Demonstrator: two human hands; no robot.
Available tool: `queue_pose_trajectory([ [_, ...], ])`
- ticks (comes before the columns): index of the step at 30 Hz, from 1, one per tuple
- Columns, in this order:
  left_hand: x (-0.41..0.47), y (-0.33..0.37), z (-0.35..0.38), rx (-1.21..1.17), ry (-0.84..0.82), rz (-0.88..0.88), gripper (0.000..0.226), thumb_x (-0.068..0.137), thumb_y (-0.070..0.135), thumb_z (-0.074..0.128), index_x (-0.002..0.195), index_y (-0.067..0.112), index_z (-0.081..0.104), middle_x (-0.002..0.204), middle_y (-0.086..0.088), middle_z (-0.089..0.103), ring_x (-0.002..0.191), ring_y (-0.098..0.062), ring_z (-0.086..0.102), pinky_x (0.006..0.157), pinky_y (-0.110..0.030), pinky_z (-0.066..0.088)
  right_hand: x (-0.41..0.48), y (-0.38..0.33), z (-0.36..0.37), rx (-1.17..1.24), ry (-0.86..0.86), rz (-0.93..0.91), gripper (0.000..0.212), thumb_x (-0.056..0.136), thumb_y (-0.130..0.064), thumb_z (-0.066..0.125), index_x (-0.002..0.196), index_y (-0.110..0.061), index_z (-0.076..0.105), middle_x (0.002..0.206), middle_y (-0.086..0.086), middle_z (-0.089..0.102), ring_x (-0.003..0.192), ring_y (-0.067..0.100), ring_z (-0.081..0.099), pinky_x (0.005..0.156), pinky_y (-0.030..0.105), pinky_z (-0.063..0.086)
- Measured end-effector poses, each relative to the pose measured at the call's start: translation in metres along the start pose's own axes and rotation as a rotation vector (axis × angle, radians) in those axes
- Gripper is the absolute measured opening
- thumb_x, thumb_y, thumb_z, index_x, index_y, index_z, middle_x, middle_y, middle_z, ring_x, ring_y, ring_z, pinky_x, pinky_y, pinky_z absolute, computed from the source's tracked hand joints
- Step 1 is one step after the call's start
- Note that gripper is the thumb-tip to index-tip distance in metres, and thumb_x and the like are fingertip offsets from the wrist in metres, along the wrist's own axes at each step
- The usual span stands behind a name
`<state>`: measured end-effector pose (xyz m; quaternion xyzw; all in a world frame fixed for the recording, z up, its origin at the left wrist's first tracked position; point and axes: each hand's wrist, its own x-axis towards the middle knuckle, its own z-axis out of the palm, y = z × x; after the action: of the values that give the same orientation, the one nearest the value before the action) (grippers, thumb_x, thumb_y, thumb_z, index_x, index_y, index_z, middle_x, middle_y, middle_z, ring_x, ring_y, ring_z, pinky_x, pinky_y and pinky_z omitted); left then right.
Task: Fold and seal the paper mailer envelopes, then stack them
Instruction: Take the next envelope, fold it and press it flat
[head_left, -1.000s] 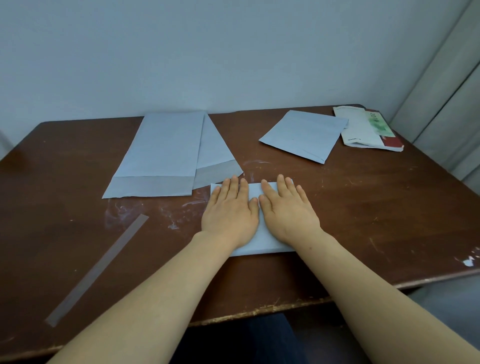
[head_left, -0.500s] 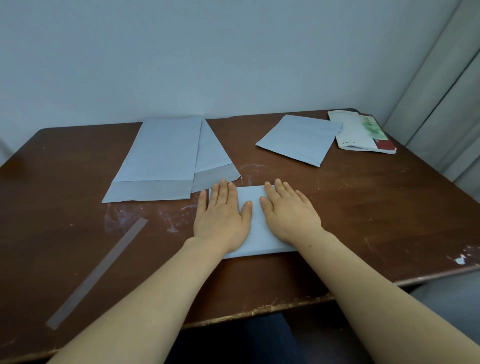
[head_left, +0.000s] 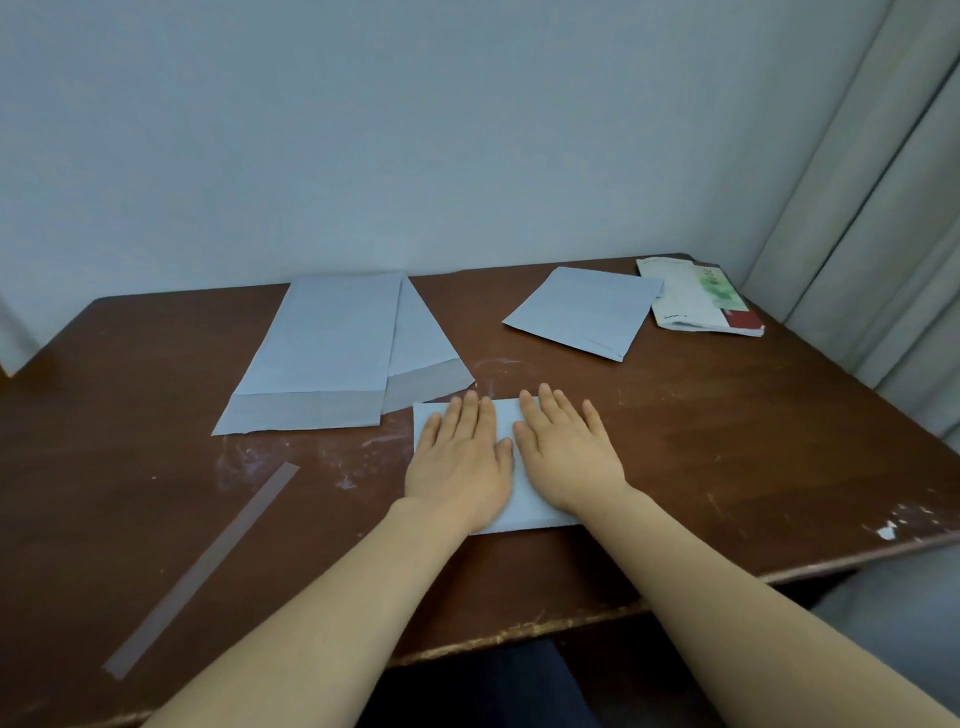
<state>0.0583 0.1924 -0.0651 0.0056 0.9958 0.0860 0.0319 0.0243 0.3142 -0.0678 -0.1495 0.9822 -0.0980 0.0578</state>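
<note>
A folded pale grey-blue mailer envelope (head_left: 506, 415) lies flat near the table's front, mostly hidden under my hands. My left hand (head_left: 460, 462) presses on its left half with straight fingers. My right hand (head_left: 566, 454) presses on its right half, fingers straight and spread; the two thumbs nearly touch. Two unfolded mailers (head_left: 322, 353) lie overlapped behind and to the left, their open flaps toward me. Another folded mailer (head_left: 584, 312) lies at the back right.
The brown wooden table (head_left: 753, 441) has a scuffed top and a chipped front edge. A peeled tape strip (head_left: 208, 566) lies diagonally at the front left. Printed papers (head_left: 696, 301) sit at the back right corner. A curtain (head_left: 893, 208) hangs on the right.
My hands have stayed pressed on the folded mailer, shifting slightly to the left and right across it. The head view has tilted up a little.
</note>
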Motion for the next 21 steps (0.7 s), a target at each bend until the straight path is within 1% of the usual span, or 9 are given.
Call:
queue_pose_trajectory([
  [2,-0.001,-0.001,0.003,0.001,0.006,-0.007,0.057,0.100,0.037,0.010,0.150,0.013,-0.003,0.159,-0.004,-0.008,0.146,-0.017,-0.010,0.117,-0.035,-0.006,0.001,-0.001,-0.006,-0.043,-0.012,0.008,0.053,0.101,-0.036,0.012,0.151,-0.019,0.006,0.160,0.003,0.002,0.147,0.016,-0.001,0.116,0.041,-0.010],
  [4,-0.002,0.001,0.006,-0.011,0.013,-0.015,0.056,0.100,0.037,0.009,0.150,0.013,-0.004,0.159,-0.004,-0.009,0.146,-0.016,-0.010,0.118,-0.034,-0.007,-0.001,-0.005,-0.008,-0.157,0.016,0.011,0.054,0.101,-0.035,0.013,0.151,-0.015,0.008,0.160,0.006,0.004,0.147,0.017,0.001,0.116,0.043,-0.012],
  [5,-0.002,0.001,0.007,-0.017,0.018,-0.017,0.056,0.100,0.037,0.008,0.150,0.014,-0.004,0.159,-0.003,-0.009,0.146,-0.016,-0.011,0.118,-0.034,-0.007,-0.002,-0.007,-0.007,-0.165,0.031,0.007,0.055,0.101,-0.035,0.013,0.151,-0.013,0.008,0.160,0.006,0.004,0.147,0.018,0.000,0.116,0.042,-0.012],
  [9,-0.002,-0.002,0.006,-0.032,0.034,-0.014,0.057,0.100,0.039,0.009,0.150,0.014,-0.004,0.158,-0.003,-0.010,0.145,-0.016,-0.011,0.117,-0.033,-0.008,-0.005,-0.003,0.002,-0.010,0.033,0.005,0.055,0.101,-0.038,0.013,0.151,-0.016,0.006,0.160,0.007,0.003,0.147,0.018,0.000,0.118,0.036,-0.005],
  [14,-0.004,-0.009,0.006,-0.064,0.041,-0.033,0.061,0.099,0.043,0.010,0.150,0.012,-0.004,0.159,-0.004,-0.009,0.146,-0.015,-0.011,0.117,-0.032,-0.008,-0.006,0.004,0.005,0.008,0.047,0.015,0.054,0.100,-0.039,0.012,0.151,-0.021,0.007,0.160,0.004,0.006,0.147,0.015,0.002,0.118,0.036,-0.002],
  [21,-0.005,-0.012,0.008,-0.069,0.045,-0.058,0.065,0.098,0.046,0.011,0.150,0.009,-0.003,0.159,-0.006,-0.008,0.146,-0.016,-0.010,0.118,-0.032,-0.007,-0.006,0.005,0.006,0.016,0.048,0.018,0.054,0.100,-0.039,0.012,0.151,-0.021,0.008,0.160,0.003,0.006,0.147,0.014,0.002,0.118,0.035,-0.003],
])
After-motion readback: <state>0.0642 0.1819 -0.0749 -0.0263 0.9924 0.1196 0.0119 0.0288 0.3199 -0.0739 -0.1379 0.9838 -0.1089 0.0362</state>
